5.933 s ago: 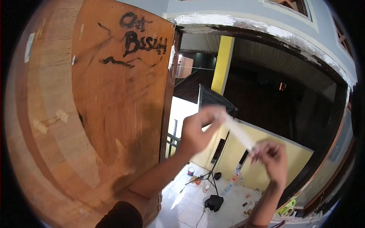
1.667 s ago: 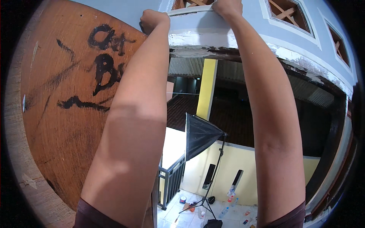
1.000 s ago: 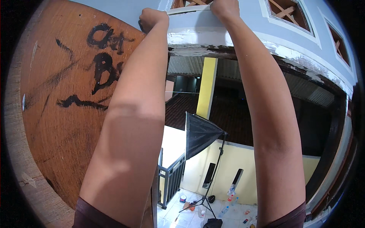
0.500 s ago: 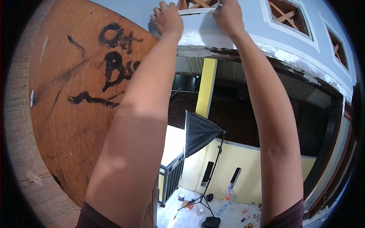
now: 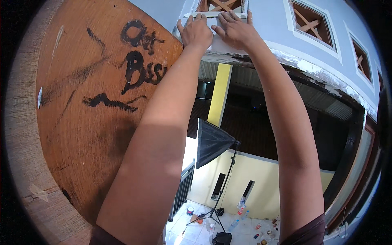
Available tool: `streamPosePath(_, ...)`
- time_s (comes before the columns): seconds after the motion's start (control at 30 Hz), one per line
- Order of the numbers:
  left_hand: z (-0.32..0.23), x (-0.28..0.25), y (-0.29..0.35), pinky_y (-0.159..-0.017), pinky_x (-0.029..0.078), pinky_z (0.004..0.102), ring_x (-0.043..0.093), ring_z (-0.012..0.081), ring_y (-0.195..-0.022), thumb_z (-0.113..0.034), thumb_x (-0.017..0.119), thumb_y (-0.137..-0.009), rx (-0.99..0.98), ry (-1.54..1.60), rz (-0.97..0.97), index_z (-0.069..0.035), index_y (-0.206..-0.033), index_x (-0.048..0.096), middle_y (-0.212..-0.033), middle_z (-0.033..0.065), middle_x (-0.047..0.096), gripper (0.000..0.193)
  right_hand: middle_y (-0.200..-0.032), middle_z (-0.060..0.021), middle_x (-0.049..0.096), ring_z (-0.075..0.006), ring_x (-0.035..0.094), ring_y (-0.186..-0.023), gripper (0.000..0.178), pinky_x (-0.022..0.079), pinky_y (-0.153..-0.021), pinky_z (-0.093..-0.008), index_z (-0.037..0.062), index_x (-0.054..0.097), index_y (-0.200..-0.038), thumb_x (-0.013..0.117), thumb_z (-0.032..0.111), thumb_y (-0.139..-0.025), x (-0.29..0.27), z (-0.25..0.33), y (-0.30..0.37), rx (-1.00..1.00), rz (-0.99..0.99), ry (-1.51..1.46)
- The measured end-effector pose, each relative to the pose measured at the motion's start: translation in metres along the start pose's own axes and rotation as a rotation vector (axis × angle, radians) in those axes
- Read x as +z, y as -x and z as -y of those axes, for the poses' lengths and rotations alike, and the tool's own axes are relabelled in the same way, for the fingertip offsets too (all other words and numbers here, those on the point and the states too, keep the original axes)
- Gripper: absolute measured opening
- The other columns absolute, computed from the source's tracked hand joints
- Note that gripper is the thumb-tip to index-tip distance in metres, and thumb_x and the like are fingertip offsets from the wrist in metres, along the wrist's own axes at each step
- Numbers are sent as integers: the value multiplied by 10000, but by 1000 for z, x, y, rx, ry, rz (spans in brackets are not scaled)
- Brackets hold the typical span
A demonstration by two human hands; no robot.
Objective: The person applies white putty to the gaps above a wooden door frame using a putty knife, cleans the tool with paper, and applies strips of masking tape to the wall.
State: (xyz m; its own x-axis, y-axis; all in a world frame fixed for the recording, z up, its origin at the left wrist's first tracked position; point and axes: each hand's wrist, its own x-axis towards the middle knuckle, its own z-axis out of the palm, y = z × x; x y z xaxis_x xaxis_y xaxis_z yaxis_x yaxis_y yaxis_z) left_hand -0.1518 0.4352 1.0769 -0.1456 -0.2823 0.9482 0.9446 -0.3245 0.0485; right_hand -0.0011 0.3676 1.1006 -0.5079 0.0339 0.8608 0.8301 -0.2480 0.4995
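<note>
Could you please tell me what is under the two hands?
Partly under the left hand and right hand runs a white strip, below the crossed-wood opening; it shows between them. The surface that they cover cannot be seen.

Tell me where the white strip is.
In the head view, the white strip runs along the lower edge of the leftmost vent, top centre, at the fingertips of the left hand and right hand.
</note>
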Motion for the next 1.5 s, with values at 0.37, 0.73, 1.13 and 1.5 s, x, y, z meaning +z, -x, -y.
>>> streamPosePath(0.37,1,-1,-12,-1173,170,693,422,275,-1461,-318,429,-989,-160,-26,78,-106,-1478,533,-1577,51,474,543,-1660,-30,348,-206,279,-1549,636,15,-1223,-712,125,392,-1575,255,480,-1065,7,9,-18,-21,-13,21)
streamPosePath(0.73,7,2,-18,-1192,119,690,345,267,-1513,-349,345,-1001,-204,27,142,-74,-1556,413,-1628,67,403,623,-1624,-37,413,-183,351,-1515,662,-2,-1215,-718,114,443,-1547,260,530,-1065,-7,-13,5,52,-48,-36)
streamPosePath(1.13,6,-16,-27,-1184,143,679,399,308,-1475,-326,365,-1016,-190,-33,278,-63,-1537,427,-1593,86,444,587,-1579,-66,475,-211,412,-1482,690,-50,-1208,-719,107,466,-1532,222,568,-1080,-4,-33,24,35,-114,114)
streamPosePath(1.5,10,-2,-25,-1168,188,656,395,287,-1474,-254,414,-1004,-214,-13,179,-39,-1538,416,-1565,102,467,576,-1608,-77,429,-245,391,-1494,633,29,-1213,-721,84,406,-1560,314,495,-1087,0,-55,12,-5,-140,76)
